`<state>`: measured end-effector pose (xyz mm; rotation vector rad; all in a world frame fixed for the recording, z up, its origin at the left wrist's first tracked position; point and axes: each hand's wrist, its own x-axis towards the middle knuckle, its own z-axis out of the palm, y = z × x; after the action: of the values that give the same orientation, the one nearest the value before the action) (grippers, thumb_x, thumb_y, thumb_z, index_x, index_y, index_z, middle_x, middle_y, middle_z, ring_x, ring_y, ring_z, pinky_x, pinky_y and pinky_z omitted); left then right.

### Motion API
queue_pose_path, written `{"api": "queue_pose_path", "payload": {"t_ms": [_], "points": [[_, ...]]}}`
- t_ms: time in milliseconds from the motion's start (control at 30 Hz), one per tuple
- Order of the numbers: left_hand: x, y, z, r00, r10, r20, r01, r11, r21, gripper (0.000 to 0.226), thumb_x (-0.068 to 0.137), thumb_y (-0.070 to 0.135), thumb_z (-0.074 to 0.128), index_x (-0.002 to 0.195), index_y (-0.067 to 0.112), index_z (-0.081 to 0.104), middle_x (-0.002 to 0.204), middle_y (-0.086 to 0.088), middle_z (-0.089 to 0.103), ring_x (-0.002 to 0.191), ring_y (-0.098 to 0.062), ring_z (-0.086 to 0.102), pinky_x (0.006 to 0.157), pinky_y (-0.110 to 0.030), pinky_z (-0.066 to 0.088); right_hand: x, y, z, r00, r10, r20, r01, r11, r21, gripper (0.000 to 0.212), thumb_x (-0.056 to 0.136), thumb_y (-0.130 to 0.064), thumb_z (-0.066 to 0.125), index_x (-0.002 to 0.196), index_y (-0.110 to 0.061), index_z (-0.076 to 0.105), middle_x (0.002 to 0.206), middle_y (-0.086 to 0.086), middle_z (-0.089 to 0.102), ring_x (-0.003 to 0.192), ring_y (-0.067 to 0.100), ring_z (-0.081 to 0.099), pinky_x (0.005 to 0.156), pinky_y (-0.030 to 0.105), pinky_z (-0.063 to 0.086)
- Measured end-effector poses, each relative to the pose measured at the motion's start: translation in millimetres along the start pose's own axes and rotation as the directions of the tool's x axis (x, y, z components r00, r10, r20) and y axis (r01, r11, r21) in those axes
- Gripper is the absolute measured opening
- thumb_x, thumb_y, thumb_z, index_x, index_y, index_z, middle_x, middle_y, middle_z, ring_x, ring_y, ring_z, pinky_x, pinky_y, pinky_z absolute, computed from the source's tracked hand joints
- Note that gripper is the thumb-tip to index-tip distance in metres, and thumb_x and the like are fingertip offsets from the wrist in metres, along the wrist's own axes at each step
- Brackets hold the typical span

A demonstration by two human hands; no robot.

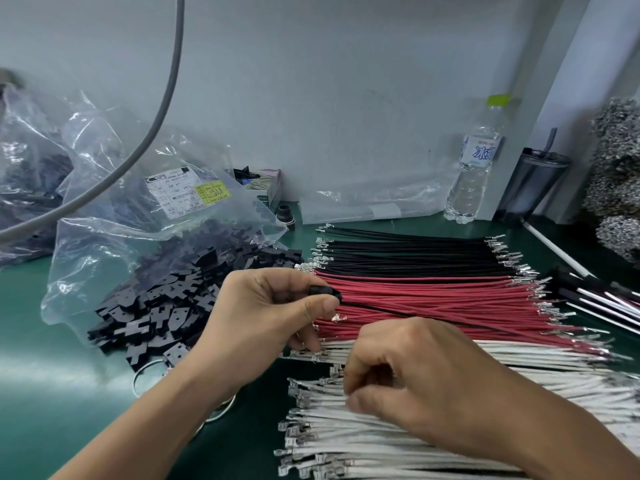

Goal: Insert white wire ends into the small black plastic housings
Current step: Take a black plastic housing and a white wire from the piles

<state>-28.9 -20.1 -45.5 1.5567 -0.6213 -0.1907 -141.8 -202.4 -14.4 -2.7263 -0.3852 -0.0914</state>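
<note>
A small black housing is pinched in the left hand above the red wires, seemingly held ready, while the right hand, fingers curled, picks at the white wires fanned alongside. A label on the parts bag is only partly legible.

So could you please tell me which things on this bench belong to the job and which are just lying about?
In use: left hand pinching a black housing; right hand on the white wires; spilled housing pile.

Lying about: red wires, black wires, water bottle, tumbler.
</note>
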Motion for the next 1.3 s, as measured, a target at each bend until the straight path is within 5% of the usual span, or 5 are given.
{"api": "queue_pose_path", "payload": {"t_ms": [400, 733, 900, 1033, 1300], "points": [[0.8, 3.7, 1.6, 1.000, -0.011, -0.015, 0.010, 0.996, -0.083, 0.021, 0.067, 0.021, 0.088, 0.087, 0.018, 0.084, 0.071, -0.016, 0.076, 0.051, -0.025, 0.071, 0.051, -0.024, 0.056, 1.4, 2.5, -6.5, 0.991, 0.130, 0.005, -0.130, 0.985, 0.111, 0.004, 0.085, -0.037, 0.069, 0.089, -0.038, 0.068, 0.089, -0.029, 0.066, 0.086, -0.005, 0.061, 0.073, 0.018, 0.045], [0.4, 6.0, 3.4, 0.999, -0.029, -0.027, 0.027, 0.995, -0.101, 0.020, 0.067, 0.019, 0.087, 0.087, 0.016, 0.084, 0.066, -0.016, 0.074, 0.049, -0.024, 0.069, 0.049, -0.024, 0.055, -0.2, 1.2, -6.5, 0.992, 0.089, 0.085, -0.096, 0.992, 0.086, 0.009, 0.081, -0.036, 0.072, 0.088, -0.040, 0.069, 0.091, -0.030, 0.065, 0.088, -0.006, 0.060, 0.076, 0.017, 0.045], [0.1, 7.0, 2.0, 0.999, -0.036, -0.014, 0.035, 0.994, -0.101, 0.022, 0.067, 0.022, 0.088, 0.088, 0.017, 0.084, 0.068, -0.016, 0.075, 0.050, -0.025, 0.071, 0.050, -0.025, 0.056, 0.9, 9.4, -11.6, 0.976, 0.132, -0.171, -0.100, 0.977, 0.186, 0.004, 0.091, -0.033, 0.066, 0.088, -0.034, 0.066, 0.092, -0.024, 0.064, 0.088, 0.001, 0.060, 0.071, 0.016, 0.044], [0.2, 8.2, 2.0, 0.999, -0.043, -0.017, 0.041, 0.993, -0.107, 0.022, 0.066, 0.021, 0.087, 0.087, 0.017, 0.084, 0.066, -0.016, 0.075, 0.050, -0.026, 0.070, 0.050, -0.025, 0.056, 1.5, 11.2, -9.7, 0.883, 0.158, -0.443, -0.062, 0.973, 0.223, 0.012, 0.089, -0.025, 0.068, 0.082, -0.035, 0.066, 0.090, -0.016, 0.063, 0.087, 0.007, 0.061, 0.072, 0.020, 0.046], [-1.3, 12.4, 4.4, 0.999, -0.051, 0.007, 0.052, 0.990, -0.132, 0.025, 0.063, 0.020, 0.087, 0.088, 0.014, 0.084, 0.072, -0.022, 0.075, 0.051, -0.027, 0.070, 0.052, -0.028, 0.059, 3.8, 14.6, -0.8, 0.823, 0.093, -0.560, -0.018, 0.990, 0.138, 0.010, 0.089, -0.024, 0.071, 0.084, -0.032, 0.070, 0.085, -0.017, 0.060, 0.084, 0.008, 0.062, 0.068, 0.018, 0.047]]}}
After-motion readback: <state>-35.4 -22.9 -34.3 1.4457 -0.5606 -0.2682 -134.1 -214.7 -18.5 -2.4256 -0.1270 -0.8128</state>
